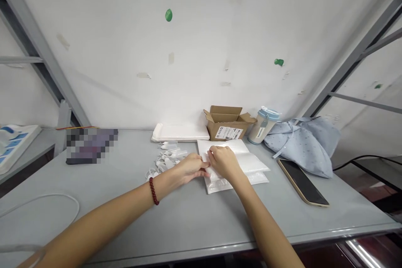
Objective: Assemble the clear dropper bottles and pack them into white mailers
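A small stack of white padded mailers (249, 162) lies on the grey table, the lower one with a shiny clear-looking edge. My left hand (191, 168), a dark red bead bracelet at its wrist, pinches the left edge of the top mailer between thumb and fingers. Close against it, my right hand (223, 161) is closed with curled fingers on the same edge. The exact spot between the fingertips is mostly hidden. Just left of the mailers lies a pile of small white plastic pieces with loops (166, 160), partly behind my left hand.
Along the wall are a stack of flat white envelopes (182, 132), an open cardboard box (228, 127) and a blue-lidded cup (263, 125). To the right are a light blue cloth bag (304, 144) and a phone (303, 182). A blurred dark item (91, 146) and a white cable (63, 195) lie left.
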`<state>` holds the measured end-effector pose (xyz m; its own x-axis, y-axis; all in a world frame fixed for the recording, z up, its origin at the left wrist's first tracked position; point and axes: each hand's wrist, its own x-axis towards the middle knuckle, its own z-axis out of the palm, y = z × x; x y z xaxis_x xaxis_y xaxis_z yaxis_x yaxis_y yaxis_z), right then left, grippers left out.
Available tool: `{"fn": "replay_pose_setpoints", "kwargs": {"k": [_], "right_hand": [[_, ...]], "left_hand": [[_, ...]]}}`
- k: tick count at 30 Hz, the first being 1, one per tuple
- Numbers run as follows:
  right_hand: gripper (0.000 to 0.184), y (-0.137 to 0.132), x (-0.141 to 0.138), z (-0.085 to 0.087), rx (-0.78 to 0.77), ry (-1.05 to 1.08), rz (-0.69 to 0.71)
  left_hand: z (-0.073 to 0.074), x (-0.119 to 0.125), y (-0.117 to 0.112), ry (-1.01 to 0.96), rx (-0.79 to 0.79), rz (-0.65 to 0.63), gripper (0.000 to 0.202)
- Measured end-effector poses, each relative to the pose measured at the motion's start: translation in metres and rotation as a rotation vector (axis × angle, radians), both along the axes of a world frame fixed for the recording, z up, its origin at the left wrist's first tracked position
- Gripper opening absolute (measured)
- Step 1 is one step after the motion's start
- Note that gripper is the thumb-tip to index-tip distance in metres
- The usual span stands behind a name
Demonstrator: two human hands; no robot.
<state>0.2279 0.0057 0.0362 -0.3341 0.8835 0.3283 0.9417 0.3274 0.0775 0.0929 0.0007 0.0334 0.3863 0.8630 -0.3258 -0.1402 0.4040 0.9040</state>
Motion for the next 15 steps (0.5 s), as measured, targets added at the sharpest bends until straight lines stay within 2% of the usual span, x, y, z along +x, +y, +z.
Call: {"fn": "replay_pose_setpoints", "kwargs": {"k": [4, 8, 13, 15], "right_hand": [[0.023, -0.002, 0.000, 0.002, -0.035, 0.004, -0.060], [0.023, 0.000, 0.001, 0.000, -0.115, -0.020, -0.091], [0.026, 0.002, 0.001, -0.002, -0.217, -0.044, -0.155], [0.026, 0.003, 0.002, -0.002, -0.229, -0.042, -0.168]], "left_hand": [[0.004, -0.005, -0.001, 0.093, 0.020, -0.040, 0.020], [-0.001, -0.007, 0.003, 0.202, 0.010, -0.059, 0.021], [-0.005, -0.006, 0.005, 0.580, 0.229, -0.097, 0.050], [-0.002, -0.008, 0.011, 0.682, 0.312, -0.092, 0.052]]}}
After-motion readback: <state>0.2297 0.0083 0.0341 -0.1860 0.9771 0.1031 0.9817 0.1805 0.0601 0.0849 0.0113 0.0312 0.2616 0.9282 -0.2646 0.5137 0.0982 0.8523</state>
